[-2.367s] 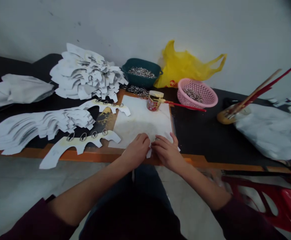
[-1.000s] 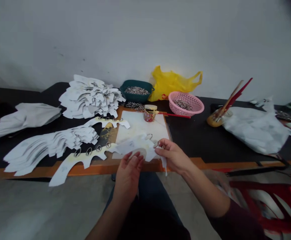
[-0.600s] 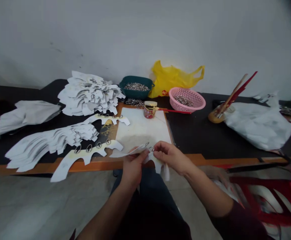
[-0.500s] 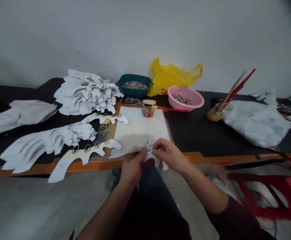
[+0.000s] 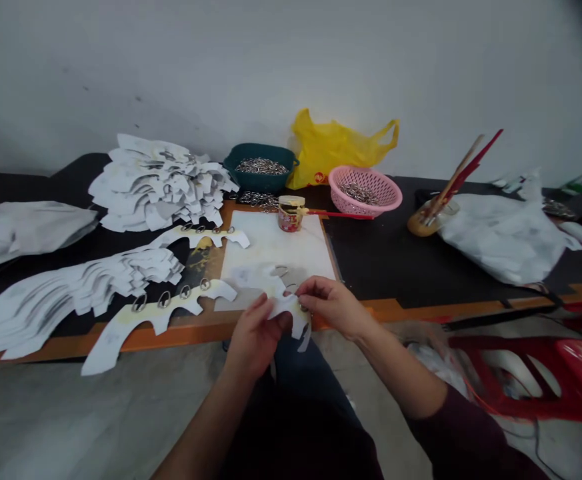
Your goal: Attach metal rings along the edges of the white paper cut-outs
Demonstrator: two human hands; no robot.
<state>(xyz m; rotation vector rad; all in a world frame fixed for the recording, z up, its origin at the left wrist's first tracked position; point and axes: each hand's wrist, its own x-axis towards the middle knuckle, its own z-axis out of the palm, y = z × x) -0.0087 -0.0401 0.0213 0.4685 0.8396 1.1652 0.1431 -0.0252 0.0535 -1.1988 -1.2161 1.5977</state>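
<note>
White scalloped cut-out [image 5: 265, 283], shown bent and lifted just above the near edge of the white board [image 5: 275, 247]. Small metal rings [image 5: 281, 271] stand along its upper edge, one partly hidden behind your fingers. Your left hand [image 5: 253, 340] grips the lower part of the sheet, its fingers curled against the face; your right hand [image 5: 328, 307] pinches the sheet beside the rings from the other side. A narrow tab [image 5: 303, 340] hangs down between the hands.
</note>
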